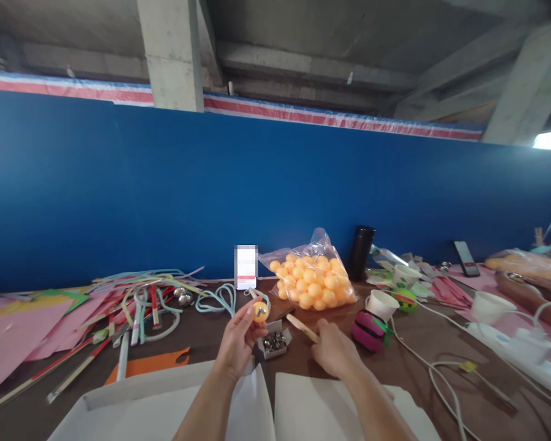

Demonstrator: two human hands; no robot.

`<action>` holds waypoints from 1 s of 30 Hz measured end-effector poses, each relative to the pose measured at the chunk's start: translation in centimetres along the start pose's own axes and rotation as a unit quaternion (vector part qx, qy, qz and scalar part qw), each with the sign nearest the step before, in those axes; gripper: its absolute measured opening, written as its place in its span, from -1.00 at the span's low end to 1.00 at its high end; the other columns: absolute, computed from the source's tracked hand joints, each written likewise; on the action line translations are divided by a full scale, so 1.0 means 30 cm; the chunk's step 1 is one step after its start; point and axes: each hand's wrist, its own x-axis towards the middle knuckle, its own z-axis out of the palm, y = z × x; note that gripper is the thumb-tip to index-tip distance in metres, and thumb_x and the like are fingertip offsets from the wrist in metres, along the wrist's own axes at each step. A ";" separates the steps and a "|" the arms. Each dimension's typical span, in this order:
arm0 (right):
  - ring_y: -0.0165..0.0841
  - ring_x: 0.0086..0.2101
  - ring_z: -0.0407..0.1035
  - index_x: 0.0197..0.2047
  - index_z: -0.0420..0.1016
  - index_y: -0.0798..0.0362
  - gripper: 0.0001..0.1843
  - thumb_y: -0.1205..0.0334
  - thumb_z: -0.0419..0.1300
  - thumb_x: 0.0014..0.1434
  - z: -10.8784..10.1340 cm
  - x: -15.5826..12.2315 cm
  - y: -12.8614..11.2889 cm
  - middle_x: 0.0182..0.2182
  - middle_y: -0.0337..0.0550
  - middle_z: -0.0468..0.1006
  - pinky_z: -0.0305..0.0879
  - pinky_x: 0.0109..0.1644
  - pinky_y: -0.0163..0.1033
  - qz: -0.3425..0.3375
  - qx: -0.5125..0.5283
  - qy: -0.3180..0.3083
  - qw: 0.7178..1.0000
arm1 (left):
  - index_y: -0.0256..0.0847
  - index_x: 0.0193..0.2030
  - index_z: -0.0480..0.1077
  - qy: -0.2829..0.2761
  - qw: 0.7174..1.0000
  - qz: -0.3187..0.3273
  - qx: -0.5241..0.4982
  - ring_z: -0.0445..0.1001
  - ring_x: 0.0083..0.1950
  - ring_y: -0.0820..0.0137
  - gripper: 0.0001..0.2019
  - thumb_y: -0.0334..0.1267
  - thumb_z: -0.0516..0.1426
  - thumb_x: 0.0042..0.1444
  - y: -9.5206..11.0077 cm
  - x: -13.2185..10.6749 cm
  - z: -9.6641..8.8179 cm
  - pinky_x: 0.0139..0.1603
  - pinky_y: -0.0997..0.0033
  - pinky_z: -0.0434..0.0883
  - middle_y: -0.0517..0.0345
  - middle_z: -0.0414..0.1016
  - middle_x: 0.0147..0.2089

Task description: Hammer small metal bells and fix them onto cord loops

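Note:
My left hand (239,343) is closed round an orange ping-pong ball (261,312), held up between thumb and fingers. Small shiny metal pieces show on the ball's near face. Just below and right of it, an open small box (275,344) is filled with shiny metal bits that look like thumbtacks. My right hand (334,348) is low over the brown table, its fingers closed on the near end of a pale stick-like handle (303,329). The handle's dark far tip points toward the back left. The fingertips of this hand are partly hidden.
A clear bag of orange balls (310,283) stands behind my hands. White sheets (316,407) lie in front. To the right are a magenta pouch (370,329), paper cups (382,304), a black bottle (362,252) and white cables (434,367). Pink paper (37,312) and tubes lie left.

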 end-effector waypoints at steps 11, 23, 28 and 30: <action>-0.30 -0.35 0.36 -0.19 0.41 0.02 -0.83 0.20 0.06 0.17 -0.074 -0.056 -0.106 -0.36 -0.14 0.46 0.25 -0.24 -0.25 -0.216 0.307 0.123 0.919 | -0.31 -0.04 0.39 0.091 0.994 0.049 -0.020 0.45 -0.39 0.49 -0.61 -0.21 0.23 -0.02 -0.001 0.035 -0.020 -0.38 0.51 0.45 0.06 0.47 -0.31; -0.34 -0.39 0.33 -0.29 0.40 0.02 -0.79 0.21 -0.03 0.26 -0.101 -0.118 -0.162 -0.41 -0.16 0.42 0.22 -0.31 -0.29 -0.277 0.295 0.072 0.912 | -0.34 -0.24 0.43 0.134 0.987 0.061 -0.058 0.47 -0.40 0.48 -0.74 -0.24 0.26 -0.06 -0.002 0.046 -0.028 -0.37 0.53 0.46 0.07 0.48 -0.39; -0.33 -0.39 0.33 -0.32 0.37 0.02 -0.80 0.21 -0.03 0.26 -0.094 -0.113 -0.158 -0.43 -0.17 0.41 0.21 -0.31 -0.28 -0.272 0.279 0.072 0.918 | -0.34 -0.27 0.43 0.138 0.987 0.063 -0.061 0.46 -0.41 0.48 -0.77 -0.26 0.27 -0.07 -0.004 0.047 -0.028 -0.39 0.54 0.45 0.08 0.48 -0.41; -0.33 -0.39 0.33 -0.32 0.36 0.02 -0.80 0.21 -0.04 0.26 -0.094 -0.113 -0.157 -0.43 -0.17 0.41 0.21 -0.29 -0.28 -0.269 0.282 0.072 0.918 | -0.34 -0.26 0.43 0.136 0.987 0.063 -0.059 0.46 -0.40 0.48 -0.76 -0.26 0.26 -0.06 -0.005 0.049 -0.029 -0.38 0.54 0.45 0.07 0.48 -0.39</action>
